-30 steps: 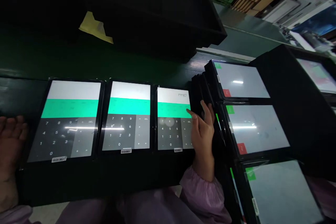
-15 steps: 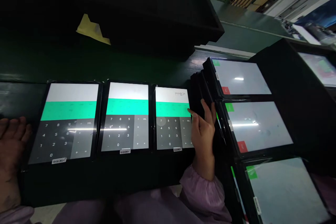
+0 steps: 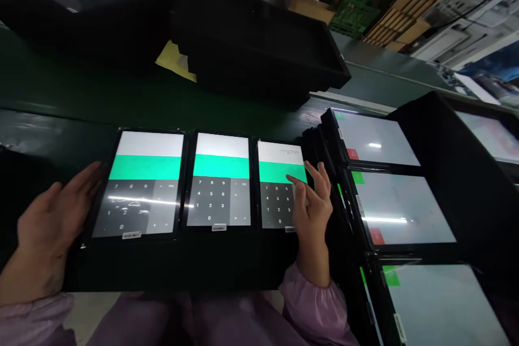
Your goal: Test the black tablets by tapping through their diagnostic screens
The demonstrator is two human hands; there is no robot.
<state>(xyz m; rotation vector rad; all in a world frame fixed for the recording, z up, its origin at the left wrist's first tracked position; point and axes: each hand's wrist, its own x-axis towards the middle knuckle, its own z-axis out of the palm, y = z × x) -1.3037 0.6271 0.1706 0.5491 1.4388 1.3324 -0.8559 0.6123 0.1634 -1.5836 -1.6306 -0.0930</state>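
Note:
Three black-framed tablets lie side by side on a black mat, each showing a calculator with a bright green band. My left hand (image 3: 52, 232) is open, its fingers against the left edge of the leftmost tablet (image 3: 140, 184). The middle tablet (image 3: 221, 184) has no hand on it. My right hand (image 3: 312, 211) is open over the right tablet (image 3: 279, 167), one fingertip on the green band and the keypad's right side hidden. That screen shows digits ending in 87 at the top.
More tablets (image 3: 399, 208) with pale screens and green and red patches lie at the right, beside a thin upright stack of dark tablets (image 3: 314, 146). A black tray (image 3: 259, 43) and yellow paper (image 3: 174, 62) sit on the green bench (image 3: 121, 100) behind.
My left hand has moved up and right to the leftmost tablet's edge. My right forefinger now lies further onto the screen. The view has turned, shifting the tablets right and showing more background.

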